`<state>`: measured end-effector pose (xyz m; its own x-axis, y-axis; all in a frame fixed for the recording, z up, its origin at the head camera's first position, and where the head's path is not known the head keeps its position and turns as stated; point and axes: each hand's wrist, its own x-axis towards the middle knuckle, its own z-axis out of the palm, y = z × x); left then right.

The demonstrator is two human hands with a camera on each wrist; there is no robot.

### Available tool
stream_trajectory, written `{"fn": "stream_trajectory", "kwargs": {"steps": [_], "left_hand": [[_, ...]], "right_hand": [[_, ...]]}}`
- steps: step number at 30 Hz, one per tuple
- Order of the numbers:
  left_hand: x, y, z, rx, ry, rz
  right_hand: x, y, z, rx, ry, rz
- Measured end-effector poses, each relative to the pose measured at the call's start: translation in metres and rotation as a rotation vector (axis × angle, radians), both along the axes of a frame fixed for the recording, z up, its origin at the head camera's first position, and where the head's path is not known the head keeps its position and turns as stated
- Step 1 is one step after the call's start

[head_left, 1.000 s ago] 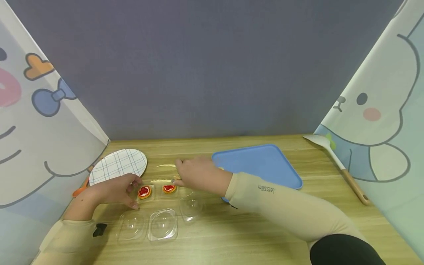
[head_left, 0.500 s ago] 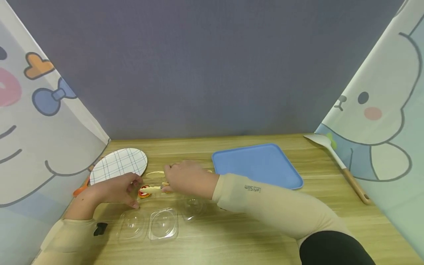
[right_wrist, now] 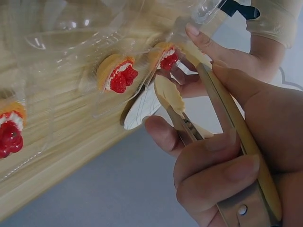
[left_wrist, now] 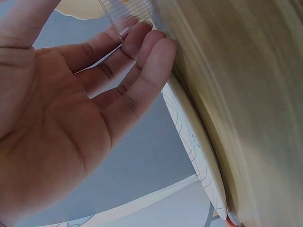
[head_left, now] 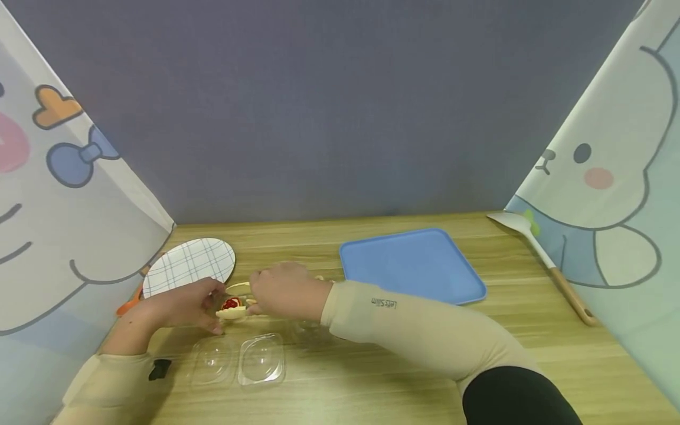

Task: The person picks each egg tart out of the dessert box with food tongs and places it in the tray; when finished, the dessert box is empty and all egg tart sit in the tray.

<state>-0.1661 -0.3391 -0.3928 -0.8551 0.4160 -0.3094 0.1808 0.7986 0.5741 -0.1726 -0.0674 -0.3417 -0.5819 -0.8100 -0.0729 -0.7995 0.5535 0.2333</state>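
Note:
My right hand [head_left: 289, 289] holds tongs [right_wrist: 222, 97] with cream-coloured scalloped tips. The tips stand apart on either side of a small red-topped tart [head_left: 231, 303] with white cream; whether they touch it I cannot tell. That tart sits in a clear plastic container [left_wrist: 130, 14], which my left hand [head_left: 186, 307] holds at its sides between thumb and bent fingertips. In the right wrist view a second tart [right_wrist: 116, 73] and a third tart [right_wrist: 10, 130] sit in clear containers beside it. In the head view my right hand and the tongs hide them.
Clear domed lids [head_left: 262, 359] lie open toward the front. Behind my left hand is a checked round plate [head_left: 193, 265], with an orange utensil [head_left: 129, 306] partly under it. A blue tray [head_left: 409, 265] lies right of centre; a white wooden-handled spoon-like utensil [head_left: 547, 260] lies far right.
My right hand has moved left with the tongs, from near the second tart to the leftmost one, and the tips now straddle it. My left hand has stayed in place.

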Motion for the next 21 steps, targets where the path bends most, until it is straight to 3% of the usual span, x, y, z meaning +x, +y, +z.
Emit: {"fn": "stream_trajectory", "kwargs": {"steps": [13, 21], "left_hand": [[0.001, 0.0, 0.004, -0.037, -0.007, 0.019], [0.001, 0.001, 0.004, -0.048, -0.011, 0.017]], "right_hand": [[-0.001, -0.008, 0.005, 0.017, -0.061, -0.051], [0.001, -0.019, 0.006, 0.083, -0.083, -0.143]]}}
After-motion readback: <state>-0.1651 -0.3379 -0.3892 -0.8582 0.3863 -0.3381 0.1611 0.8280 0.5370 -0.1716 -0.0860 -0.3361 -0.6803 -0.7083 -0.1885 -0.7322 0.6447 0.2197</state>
